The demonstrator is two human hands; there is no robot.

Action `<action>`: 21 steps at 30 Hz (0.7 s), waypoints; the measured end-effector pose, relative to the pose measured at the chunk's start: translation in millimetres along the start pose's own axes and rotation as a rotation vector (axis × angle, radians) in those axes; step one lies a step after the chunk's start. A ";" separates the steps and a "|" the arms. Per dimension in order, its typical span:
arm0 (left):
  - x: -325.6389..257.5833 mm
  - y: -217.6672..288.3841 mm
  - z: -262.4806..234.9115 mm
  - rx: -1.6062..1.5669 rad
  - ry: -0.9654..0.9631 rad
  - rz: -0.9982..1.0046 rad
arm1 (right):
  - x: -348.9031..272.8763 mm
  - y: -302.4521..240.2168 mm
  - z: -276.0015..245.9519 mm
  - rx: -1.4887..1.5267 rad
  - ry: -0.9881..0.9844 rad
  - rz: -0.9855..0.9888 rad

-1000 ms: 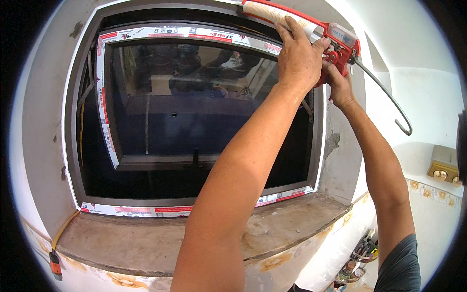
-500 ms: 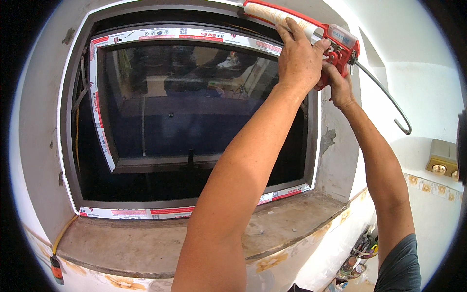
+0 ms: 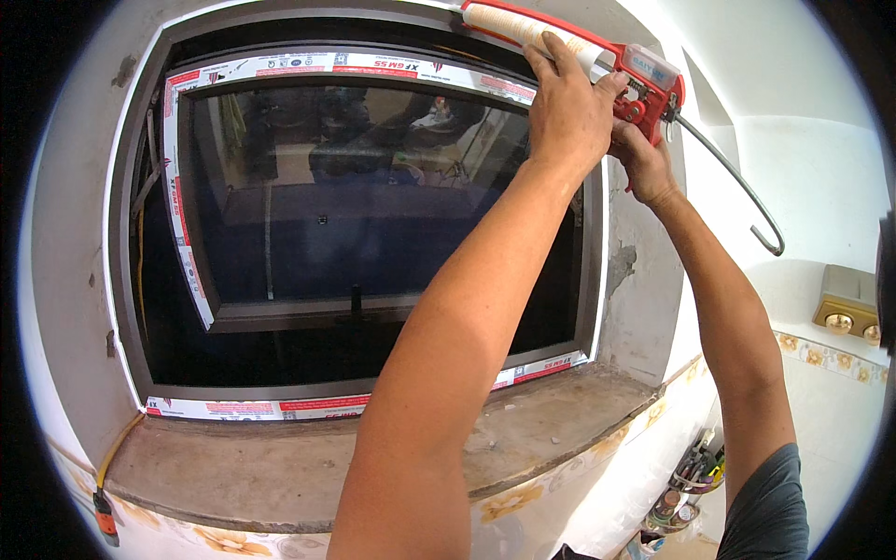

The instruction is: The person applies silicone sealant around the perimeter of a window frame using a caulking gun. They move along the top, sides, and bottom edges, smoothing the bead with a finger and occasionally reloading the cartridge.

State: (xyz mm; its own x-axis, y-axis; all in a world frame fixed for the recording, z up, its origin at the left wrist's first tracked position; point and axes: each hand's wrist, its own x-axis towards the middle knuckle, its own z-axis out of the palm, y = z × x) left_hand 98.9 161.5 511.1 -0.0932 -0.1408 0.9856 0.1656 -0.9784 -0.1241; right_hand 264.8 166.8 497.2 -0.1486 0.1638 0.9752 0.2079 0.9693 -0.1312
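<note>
A red caulking gun (image 3: 651,82) holding a pale cartridge (image 3: 532,33) is raised at the upper right corner of the window. Its nozzle end points left along the top of the dark window frame (image 3: 597,271). My left hand (image 3: 571,112) supports the cartridge from below, its fingers over the side. Behind it, my right hand (image 3: 644,166) is closed around the handle and trigger, its fingers partly hidden. A bent metal rod (image 3: 737,177) sticks out from the gun's back. A white bead (image 3: 116,280) runs along the frame's outer edge.
The tilted inner sash (image 3: 175,187) carries printed protective film. Below lies a rough stone sill (image 3: 243,467) with small crumbs. A yellow cord with an orange connector (image 3: 105,523) hangs at left. At right are a wall lamp unit (image 3: 845,303) and a corner rack of toiletries (image 3: 677,504).
The window and the gun have shifted slightly left in the view together. Both hands keep their hold on the caulking gun.
</note>
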 end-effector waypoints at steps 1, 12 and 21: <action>-0.7 -0.2 0.8 -0.014 -0.001 0.010 | -0.2 1.1 -0.9 -0.004 0.013 -0.006; -2.1 -1.3 19.2 0.021 -0.065 -0.032 | -9.6 5.9 -11.6 -0.070 0.145 -0.003; -4.5 -2.1 37.6 0.003 -0.074 -0.037 | -17.5 5.7 -21.8 -0.139 0.176 -0.015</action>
State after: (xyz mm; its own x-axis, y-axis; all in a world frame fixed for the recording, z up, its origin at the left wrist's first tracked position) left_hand 135.9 169.9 511.2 -0.0268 -0.0931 0.9953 0.1659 -0.9823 -0.0874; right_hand 289.7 165.5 483.2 0.0155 0.1033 0.9945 0.3404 0.9347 -0.1024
